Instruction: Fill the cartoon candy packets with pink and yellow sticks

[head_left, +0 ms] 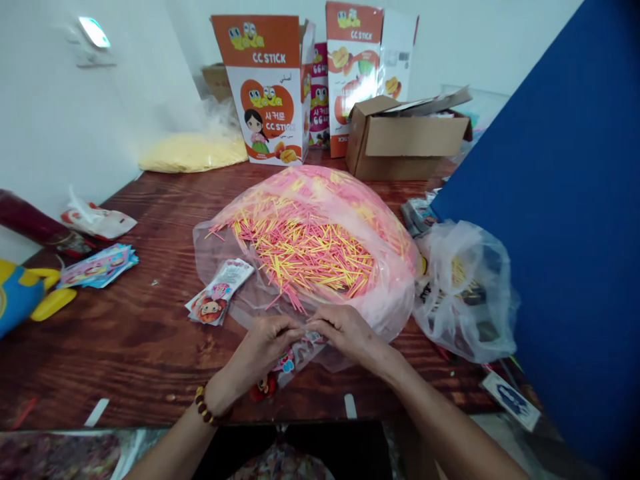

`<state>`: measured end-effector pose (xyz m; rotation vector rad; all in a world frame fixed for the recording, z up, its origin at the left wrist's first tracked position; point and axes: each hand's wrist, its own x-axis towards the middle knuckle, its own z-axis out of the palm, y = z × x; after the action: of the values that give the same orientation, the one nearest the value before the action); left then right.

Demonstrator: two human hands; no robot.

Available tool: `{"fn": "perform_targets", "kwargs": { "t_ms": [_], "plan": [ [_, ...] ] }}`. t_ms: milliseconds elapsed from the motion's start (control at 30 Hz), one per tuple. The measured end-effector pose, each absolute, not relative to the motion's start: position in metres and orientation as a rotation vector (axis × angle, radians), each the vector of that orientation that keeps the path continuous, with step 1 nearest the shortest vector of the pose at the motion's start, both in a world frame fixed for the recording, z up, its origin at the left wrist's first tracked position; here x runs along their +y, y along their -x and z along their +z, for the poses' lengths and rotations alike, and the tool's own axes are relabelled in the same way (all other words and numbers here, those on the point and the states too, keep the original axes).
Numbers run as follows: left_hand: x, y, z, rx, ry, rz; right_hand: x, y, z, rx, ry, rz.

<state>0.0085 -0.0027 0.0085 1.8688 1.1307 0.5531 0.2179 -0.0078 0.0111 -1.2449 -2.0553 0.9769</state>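
My left hand point(273, 340) and my right hand point(343, 330) meet near the table's front, fingers pinched on the upper end of a small printed packet point(286, 363). The packet is clear plastic with pink, blue and red print, and my hands partly cover it. Just beyond them lies a large open clear bag point(395, 280) spilling thin pink and yellow sticks point(315, 257). To the left of the bag's mouth, a stack of similar flat packets point(220, 293) rests on the table. Whether any stick is inside the held packet, I cannot tell.
Orange and white cartons point(270, 100) stand at the back beside an open brown box point(415, 143). A yellow-filled bag point(193, 152) lies back left. On the right sit a knotted clear bag point(465, 293) and a blue panel point(565, 220). Blue-pink packets point(100, 267) lie left.
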Motion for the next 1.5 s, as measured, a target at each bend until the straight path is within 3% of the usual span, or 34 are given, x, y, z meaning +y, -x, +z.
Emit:
{"fn": "perform_targets", "kwargs": {
  "t_ms": [133, 400, 667, 933, 1333, 1500],
  "plan": [
    [-0.002, -0.015, 0.011, 1.044, -1.912, 0.572, 0.007, -0.244, 0.018, -2.144, 1.224, 0.95],
    [0.026, -0.073, 0.0, 0.802, -2.236, 0.698, 0.04, -0.313, 0.028, -2.712, 1.814, 0.168],
    [0.026, -0.1, -0.021, 0.84, -2.409, 0.486, 0.034, -0.312, 0.033, -2.832, 1.862, 0.242],
    [0.018, -0.098, -0.023, 0.84, -2.424, 0.463, 0.06, -0.3, 0.02, -3.113, 1.362, -0.199],
    [0.019, -0.098, -0.03, 0.887, -2.307, 0.535, 0.065, -0.312, 0.002, -3.084, 1.314, -0.208],
    [0.019, -0.096, -0.028, 0.869, -2.276, 0.565, 0.071, -0.318, 0.002, -3.008, 1.404, -0.025]
  ]
}}
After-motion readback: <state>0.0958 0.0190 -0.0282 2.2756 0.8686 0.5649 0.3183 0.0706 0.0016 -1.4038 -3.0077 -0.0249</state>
